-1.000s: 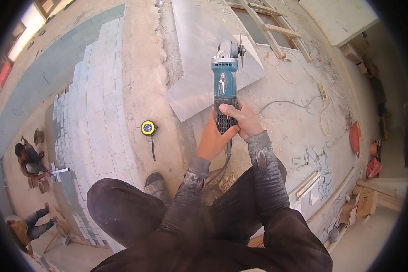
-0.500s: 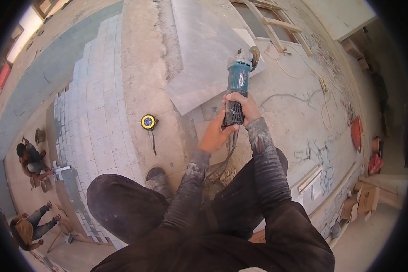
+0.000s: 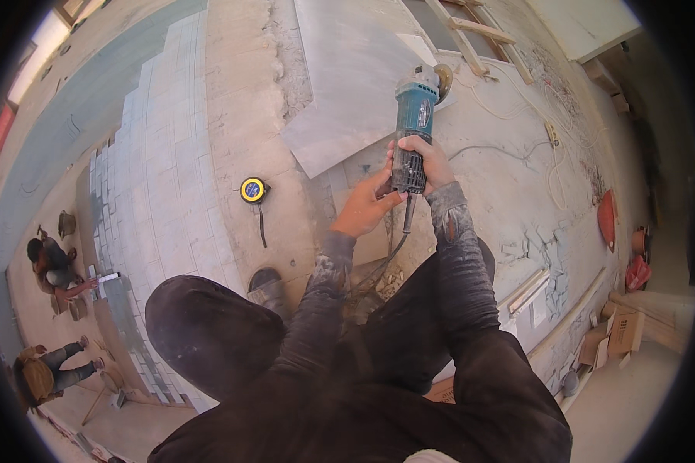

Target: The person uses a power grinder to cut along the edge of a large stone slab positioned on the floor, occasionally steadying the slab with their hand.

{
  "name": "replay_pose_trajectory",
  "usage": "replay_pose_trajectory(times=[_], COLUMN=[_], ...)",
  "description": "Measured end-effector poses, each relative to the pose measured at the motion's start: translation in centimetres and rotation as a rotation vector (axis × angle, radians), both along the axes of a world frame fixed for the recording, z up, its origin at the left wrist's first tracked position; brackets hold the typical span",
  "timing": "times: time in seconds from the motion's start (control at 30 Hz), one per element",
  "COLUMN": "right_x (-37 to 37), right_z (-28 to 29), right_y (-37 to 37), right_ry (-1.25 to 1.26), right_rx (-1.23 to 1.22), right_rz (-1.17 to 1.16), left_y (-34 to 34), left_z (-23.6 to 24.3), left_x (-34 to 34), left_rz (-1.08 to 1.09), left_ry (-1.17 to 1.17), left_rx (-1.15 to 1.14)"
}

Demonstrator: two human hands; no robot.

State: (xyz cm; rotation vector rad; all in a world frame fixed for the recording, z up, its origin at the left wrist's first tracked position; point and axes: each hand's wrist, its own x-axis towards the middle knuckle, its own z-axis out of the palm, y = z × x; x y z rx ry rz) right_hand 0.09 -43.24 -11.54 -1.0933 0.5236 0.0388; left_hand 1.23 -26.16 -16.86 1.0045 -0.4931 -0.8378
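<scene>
A teal and black angle grinder [image 3: 417,116] is held out in front of me, its round cutting disc [image 3: 444,82] at the far end, pointing away and to the right. My right hand [image 3: 432,162] wraps around its black body from the right side. At the rear end, near the cord, my left hand [image 3: 361,207] grips it from the left, with fingers and thumb against the casing. Beyond the hands lies a large grey slab [image 3: 344,100] on the floor, with the grinder's head above its right edge. A yellow and black tape measure [image 3: 252,190] rests on the floor left of my hands.
Pale tiles [image 3: 174,162] cover a strip of floor at left, where two people [image 3: 50,266] work farther off. A power cord [image 3: 510,150] runs to the right. Broken tile pieces [image 3: 544,251], a cardboard box [image 3: 624,332] and a wooden ladder-like frame [image 3: 471,35] lie on the right side.
Both hands have moved slightly away from me and to the right with the grinder. The grip looks the same. The view has shifted a little.
</scene>
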Motion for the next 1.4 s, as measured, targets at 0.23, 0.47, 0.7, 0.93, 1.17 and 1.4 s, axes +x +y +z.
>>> replay_pose_trajectory(times=[0.23,0.47,0.7,0.93,1.17,1.4], right_x=[0.0,0.7,1.3,1.3,1.2,1.5], right_z=[0.0,-0.8,-1.3,-2.7,-2.8,-0.9], right_y=[0.7,0.3,1.1,1.0,1.7,3.3], right_ry=[0.049,-0.024,0.042,0.084,0.034,0.066], right_rx=[-0.017,-0.349,-0.351,-0.326,-0.321,-0.271], right_rz=[-0.045,-0.124,-0.137,-0.146,-0.066,-0.078], left_y=[-0.5,-0.8,-1.6,-1.2,-1.3,-1.6], left_z=[-1.0,-0.4,-0.2,-1.2,-0.9,-2.2], left_x=[-0.6,-2.0,-2.8,-2.1,-2.1,-2.1], left_rz=[0.107,0.144,0.360,0.283,0.188,0.292], left_ry=[0.001,0.281,0.254,0.199,0.482,0.158], left_rx=[-0.015,0.212,0.349,0.475,0.098,0.090])
